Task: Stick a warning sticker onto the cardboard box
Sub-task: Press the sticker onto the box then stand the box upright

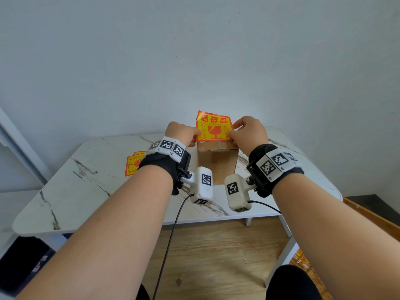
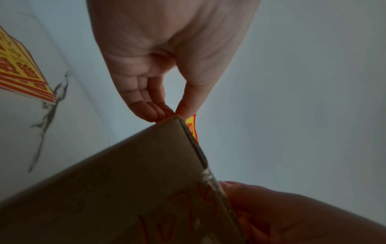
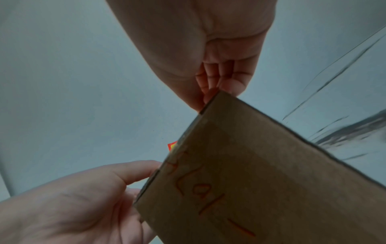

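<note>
A red and yellow warning sticker [image 1: 214,126] stands upright over the far top edge of the brown cardboard box [image 1: 216,165], which sits on the marble table [image 1: 86,191]. My left hand [image 1: 194,137] pinches the sticker's left edge, and my right hand [image 1: 232,133] pinches its right edge. In the left wrist view, thumb and fingers of the left hand [image 2: 174,113] meet on the sticker [image 2: 192,127] at the box's corner [image 2: 125,181]. In the right wrist view, the right hand [image 3: 211,95] pinches at the opposite corner of the box [image 3: 261,181], where only a sliver of the sticker [image 3: 172,146] shows.
A small stack of the same stickers [image 1: 135,163] lies on the table left of the box, also seen as a stack of stickers [image 2: 21,71] in the left wrist view. A plain wall rises right behind the table. Wooden floor lies below the near table edge.
</note>
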{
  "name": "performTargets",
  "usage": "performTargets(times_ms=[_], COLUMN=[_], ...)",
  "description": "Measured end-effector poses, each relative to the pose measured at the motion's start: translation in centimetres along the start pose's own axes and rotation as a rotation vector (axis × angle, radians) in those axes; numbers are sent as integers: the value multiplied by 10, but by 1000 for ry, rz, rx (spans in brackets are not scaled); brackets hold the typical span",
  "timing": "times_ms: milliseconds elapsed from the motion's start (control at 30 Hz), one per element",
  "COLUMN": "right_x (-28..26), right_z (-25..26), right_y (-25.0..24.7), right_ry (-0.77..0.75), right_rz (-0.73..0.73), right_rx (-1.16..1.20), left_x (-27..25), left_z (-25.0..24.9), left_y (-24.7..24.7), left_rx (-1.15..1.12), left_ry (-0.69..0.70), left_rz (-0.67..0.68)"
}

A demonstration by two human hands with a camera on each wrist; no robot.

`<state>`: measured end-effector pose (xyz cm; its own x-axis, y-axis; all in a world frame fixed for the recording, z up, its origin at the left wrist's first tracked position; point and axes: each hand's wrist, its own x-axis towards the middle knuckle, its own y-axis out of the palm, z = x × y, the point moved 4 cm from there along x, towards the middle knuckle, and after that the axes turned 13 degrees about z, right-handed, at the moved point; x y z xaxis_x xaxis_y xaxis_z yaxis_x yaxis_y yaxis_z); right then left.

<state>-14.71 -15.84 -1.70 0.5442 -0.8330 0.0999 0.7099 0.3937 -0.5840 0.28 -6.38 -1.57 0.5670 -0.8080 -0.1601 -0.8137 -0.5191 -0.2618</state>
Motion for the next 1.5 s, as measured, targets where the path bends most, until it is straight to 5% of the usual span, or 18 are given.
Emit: performTargets(times_ms=[1167, 1500], right_x=[-2, -1], right_z=[9, 6], right_y=[-3, 12], right_ry=[53, 64], right_rz=[47, 105], right_rx=[-117, -154], left_x=[4, -8], left_z=[2, -12], left_y=[0, 16], left_rx=[271, 755], left_ry=[8, 369], left_rz=[-145, -97])
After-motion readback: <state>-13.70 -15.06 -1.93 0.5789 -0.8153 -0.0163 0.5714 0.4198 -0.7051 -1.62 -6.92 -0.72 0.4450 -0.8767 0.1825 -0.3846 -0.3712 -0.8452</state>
